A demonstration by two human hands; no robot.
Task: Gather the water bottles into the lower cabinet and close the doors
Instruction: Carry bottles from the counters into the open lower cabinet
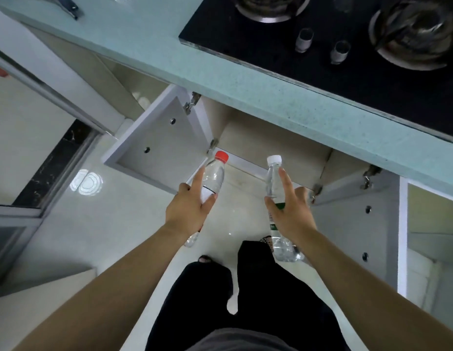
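Note:
My left hand (188, 207) grips a clear water bottle with a red cap (215, 174) around its middle. My right hand (291, 211) grips a clear water bottle with a white cap and a green label (274, 178). Both bottles are held above the floor, caps pointing toward the open lower cabinet (271, 145) under the counter. The cabinet's left door (159, 138) and right door (352, 224) stand wide open. What I can see of the cabinet's beige inside shows no bottles.
A pale green countertop (220, 72) overhangs the cabinet, with a black gas hob (321, 46) and two knobs on it. My black-trousered legs (258, 300) stand on the glossy white floor (106, 211). A sliding door frame (55, 158) is at the left.

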